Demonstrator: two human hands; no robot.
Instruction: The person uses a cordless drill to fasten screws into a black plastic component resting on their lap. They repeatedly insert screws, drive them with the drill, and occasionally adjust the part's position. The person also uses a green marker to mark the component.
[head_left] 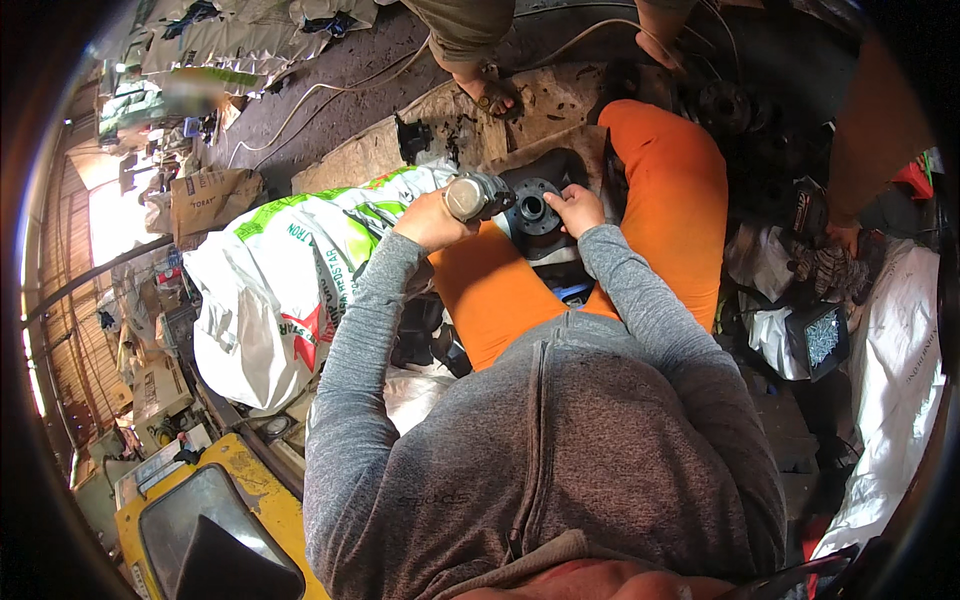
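Observation:
My left hand point(430, 222) is closed round a silver metal part point(474, 197) with a round, cap-like face; its exact kind I cannot tell. Its darker end points right, close against a dark flanged hub point(538, 208) with a centre bore and a ring of bolt holes. Whether the two touch is unclear. The right hand point(579, 210) pinches the hub's right edge between thumb and fingers. Both things are held above the gap between my orange-trousered knees. Dark material and something white lie beneath the hub, partly hidden.
Large white sacks point(255, 290) with green and red print lie left. A yellow machine panel point(220, 510) stands lower left. Another person's bare foot point(487, 93) rests ahead near a cable point(325, 88). At right are a box of small metal pieces point(821, 338) and another person's hand point(845, 238).

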